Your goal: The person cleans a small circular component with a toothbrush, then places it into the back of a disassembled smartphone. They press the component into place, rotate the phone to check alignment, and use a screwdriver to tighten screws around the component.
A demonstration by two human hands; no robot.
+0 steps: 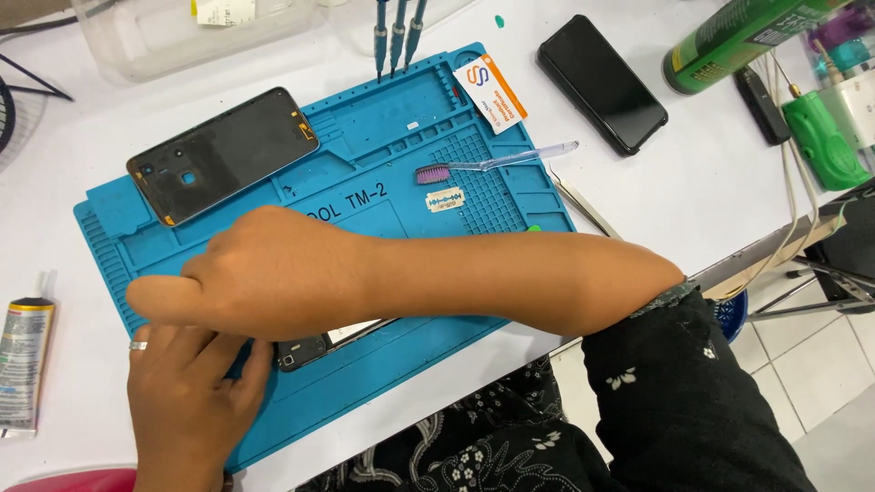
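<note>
An opened dark phone (321,342) lies on the near part of a blue repair mat (383,118), mostly hidden under my hands. My right hand (246,273) reaches across from the right and lies over the phone, thumb pointing left, its fingers hidden beneath. My left hand (187,392), with a ring on one finger, rests on the mat at the phone's left end, fingertips against its corner. A black phone back cover (223,155) lies on the mat's far left.
On the mat lie a purple-bristled toothbrush (492,164), a razor blade (446,199) and a white-orange card (489,93). Around it are tweezers (583,210), a black phone (602,82), screwdrivers (396,36), a glue tube (23,364), a green spray can (738,41) and a plastic tub (182,32).
</note>
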